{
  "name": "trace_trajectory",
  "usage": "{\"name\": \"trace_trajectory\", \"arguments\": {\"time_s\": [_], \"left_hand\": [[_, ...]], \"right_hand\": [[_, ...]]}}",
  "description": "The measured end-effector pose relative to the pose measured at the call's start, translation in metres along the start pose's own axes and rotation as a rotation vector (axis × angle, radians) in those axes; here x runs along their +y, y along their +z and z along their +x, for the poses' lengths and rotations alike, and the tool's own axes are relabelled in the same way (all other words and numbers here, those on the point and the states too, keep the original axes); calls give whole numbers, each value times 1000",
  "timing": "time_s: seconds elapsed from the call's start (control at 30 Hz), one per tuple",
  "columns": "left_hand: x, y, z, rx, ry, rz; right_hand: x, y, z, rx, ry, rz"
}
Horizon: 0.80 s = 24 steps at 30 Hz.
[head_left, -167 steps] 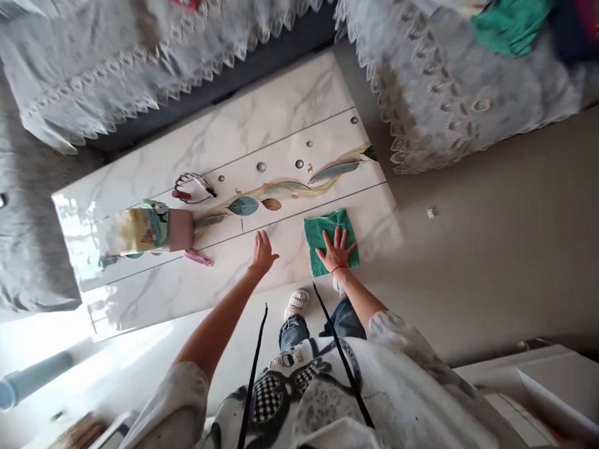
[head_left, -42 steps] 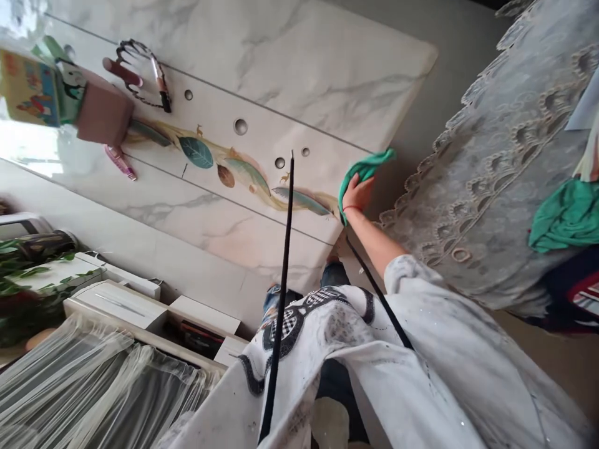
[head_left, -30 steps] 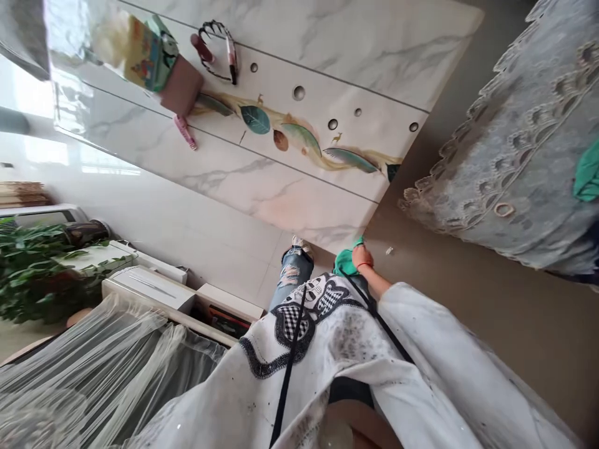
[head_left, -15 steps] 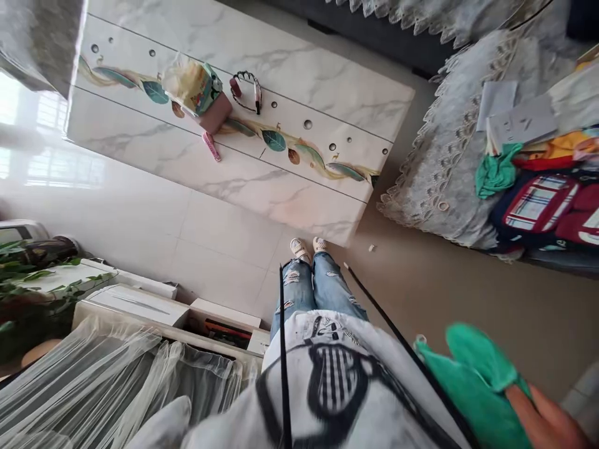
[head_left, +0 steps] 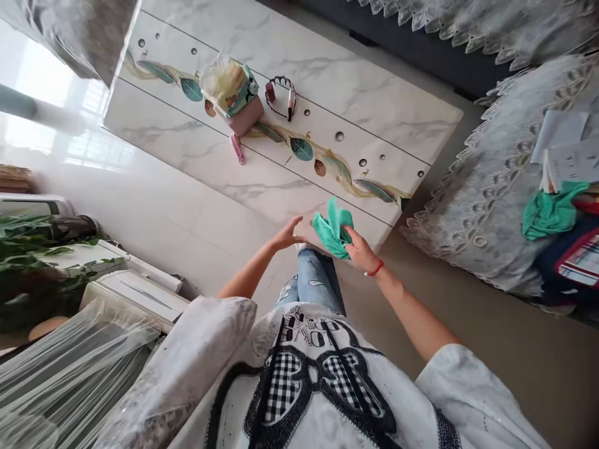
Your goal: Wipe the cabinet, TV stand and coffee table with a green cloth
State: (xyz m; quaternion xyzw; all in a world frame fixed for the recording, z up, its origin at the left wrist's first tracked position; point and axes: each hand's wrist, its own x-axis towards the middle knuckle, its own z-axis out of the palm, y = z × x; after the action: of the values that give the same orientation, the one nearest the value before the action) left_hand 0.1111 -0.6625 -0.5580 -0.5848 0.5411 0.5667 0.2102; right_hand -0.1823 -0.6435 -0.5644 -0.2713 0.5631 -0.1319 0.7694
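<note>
A bunched green cloth [head_left: 333, 232] is gripped in my right hand [head_left: 361, 248], which wears a red band at the wrist. It hangs above the near right end of the marble-patterned table [head_left: 187, 143]. To its left, my left hand [head_left: 287, 234] is held out with thumb and fingers apart and nothing in it. A small gap separates that hand from the cloth. My jeans and part of a shoe show below both hands.
On the table stand a pink tissue box [head_left: 247, 117] with a plastic packet [head_left: 225, 86], a headband [head_left: 281, 98] and a pink strip-like item [head_left: 237, 149]. A lace-covered sofa [head_left: 486, 187] at right bears papers, another green cloth [head_left: 547, 212] and a bag. Plants [head_left: 28, 268] stand at left.
My right hand has brought the green cloth from the lower right up over the table's near end. My left hand has come into view beside it. The view has shifted left.
</note>
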Motion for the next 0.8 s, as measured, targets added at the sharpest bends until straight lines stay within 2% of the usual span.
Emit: {"name": "trace_trajectory", "arguments": {"time_s": [0.1,0.17,0.27,0.33,0.43,0.5,0.6,0.73,0.8], "left_hand": [[23,-44,51,-7,150,-165],[43,-79,68,-79,284,-192],[69,-124,72,-107,296,-109],[84,-144,68,-88,271,-66],[107,-161,62,-95,359,-11],[117,-169,61,-46,394,42],[117,-181,68,5,305,102],[101,-206,96,-132,142,347],[93,-222,112,-138,84,494]], "right_hand": [[-26,-5,23,-145,-99,162],[-40,-10,37,-167,-119,279],[-60,-12,63,-100,-149,331],[-76,-7,80,7,-195,217],[-103,4,96,202,-294,3],[-117,5,100,237,-343,-45],[-123,-6,102,289,-338,0],[-105,-39,109,471,-303,90],[-95,-59,108,501,-343,122]]}}
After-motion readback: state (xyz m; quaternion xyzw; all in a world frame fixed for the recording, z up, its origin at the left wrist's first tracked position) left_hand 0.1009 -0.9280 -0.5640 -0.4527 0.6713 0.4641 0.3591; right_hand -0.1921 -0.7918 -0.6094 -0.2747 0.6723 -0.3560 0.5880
